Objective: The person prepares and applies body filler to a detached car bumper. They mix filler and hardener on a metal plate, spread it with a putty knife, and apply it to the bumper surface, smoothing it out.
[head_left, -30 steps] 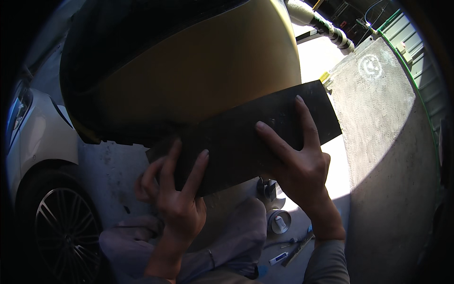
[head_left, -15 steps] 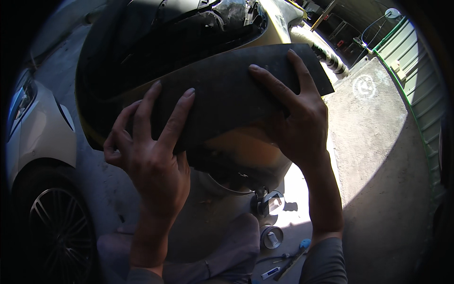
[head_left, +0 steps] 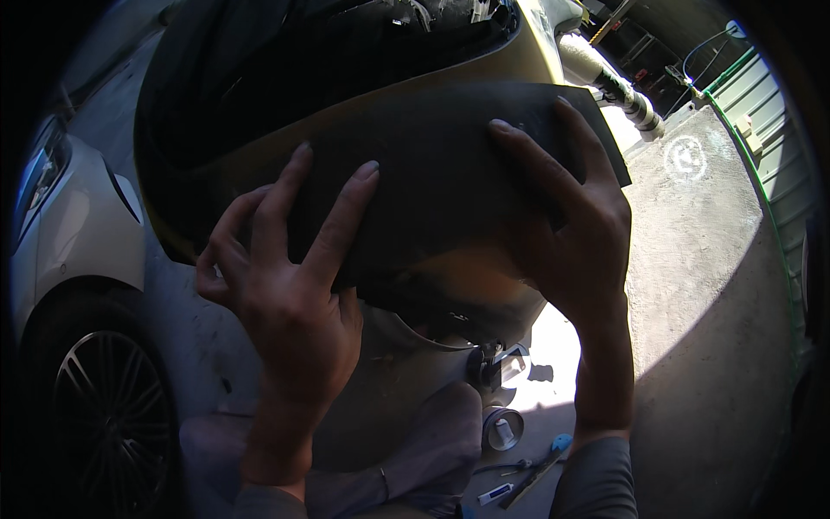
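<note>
A dark, flat, roughly rectangular sheet (head_left: pixel 432 164) lies across the front of a car bumper (head_left: pixel 493 281), which shows black with tan and orange-brown patches. My left hand (head_left: pixel 294 303) holds the sheet's left part, fingers spread on its face and the thumb at its lower edge. Near the right end, my right hand (head_left: pixel 584 229) has its fingers laid apart on the sheet, while its thumb side is lost in shadow. Above the sheet, the bumper's tan upper edge curves past a large dark opening. The sheet's exact material cannot be made out.
A white car (head_left: pixel 95 216) with a dark wheel (head_left: pixel 112 424) stands at the left. Below the bumper are a round tin (head_left: pixel 503 430), a blue-ended tool (head_left: pixel 540 467) and a small white tube (head_left: pixel 495 494). A corrugated wall (head_left: pixel 769 130) bounds the right.
Both hands and the sheet have shifted slightly right and down in the picture. The surroundings on the right have shifted with them. The hold on the sheet looks the same.
</note>
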`<state>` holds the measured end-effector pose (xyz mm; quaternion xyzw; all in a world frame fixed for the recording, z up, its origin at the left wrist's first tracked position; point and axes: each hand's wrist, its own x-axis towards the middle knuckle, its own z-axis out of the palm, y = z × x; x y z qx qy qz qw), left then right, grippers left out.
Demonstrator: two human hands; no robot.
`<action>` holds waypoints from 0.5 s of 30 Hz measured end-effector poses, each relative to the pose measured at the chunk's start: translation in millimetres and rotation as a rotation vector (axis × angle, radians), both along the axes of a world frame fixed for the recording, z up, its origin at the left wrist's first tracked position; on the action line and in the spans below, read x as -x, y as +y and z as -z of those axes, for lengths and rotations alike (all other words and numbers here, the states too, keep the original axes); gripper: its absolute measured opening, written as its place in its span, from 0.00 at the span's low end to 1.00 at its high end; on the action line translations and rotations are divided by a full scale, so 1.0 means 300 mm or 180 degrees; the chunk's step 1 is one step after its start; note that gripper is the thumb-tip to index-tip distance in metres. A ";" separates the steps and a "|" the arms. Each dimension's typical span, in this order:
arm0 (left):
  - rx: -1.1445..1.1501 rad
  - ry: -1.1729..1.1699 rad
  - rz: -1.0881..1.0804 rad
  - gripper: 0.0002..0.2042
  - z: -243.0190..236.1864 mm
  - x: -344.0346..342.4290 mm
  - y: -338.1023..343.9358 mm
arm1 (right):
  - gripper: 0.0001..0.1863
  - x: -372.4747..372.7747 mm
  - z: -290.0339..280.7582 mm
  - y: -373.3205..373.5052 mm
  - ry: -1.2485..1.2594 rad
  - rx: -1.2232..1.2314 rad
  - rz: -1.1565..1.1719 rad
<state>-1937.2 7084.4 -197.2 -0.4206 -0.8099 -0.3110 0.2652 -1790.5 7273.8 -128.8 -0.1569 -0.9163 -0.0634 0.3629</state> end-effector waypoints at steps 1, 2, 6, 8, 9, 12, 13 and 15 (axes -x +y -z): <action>0.0025 -0.0001 0.0015 0.30 0.006 -0.009 -0.008 | 0.28 -0.013 0.012 -0.008 -0.0042 0.0039 0.0067; 0.0086 -0.0026 0.0035 0.30 0.017 -0.018 -0.015 | 0.27 -0.026 0.026 -0.014 -0.0089 0.0075 0.0132; 0.0188 -0.0167 0.0211 0.29 0.080 -0.074 -0.050 | 0.32 -0.090 0.090 -0.051 -0.0028 0.0009 0.0081; 0.0230 -0.0211 0.0281 0.28 0.122 -0.102 -0.066 | 0.33 -0.127 0.126 -0.071 -0.0082 0.0089 0.0105; 0.0229 -0.0202 0.0320 0.30 0.144 -0.114 -0.073 | 0.34 -0.147 0.143 -0.082 -0.0129 0.0164 0.0127; 0.0204 -0.0192 0.0430 0.35 0.202 -0.138 -0.086 | 0.35 -0.194 0.189 -0.107 -0.0254 0.0367 0.0199; 0.0181 -0.0208 0.0462 0.35 0.215 -0.145 -0.086 | 0.35 -0.208 0.198 -0.115 -0.0248 0.0424 0.0164; 0.0210 -0.0225 0.0503 0.35 0.228 -0.159 -0.095 | 0.34 -0.230 0.211 -0.134 -0.0328 0.0467 0.0265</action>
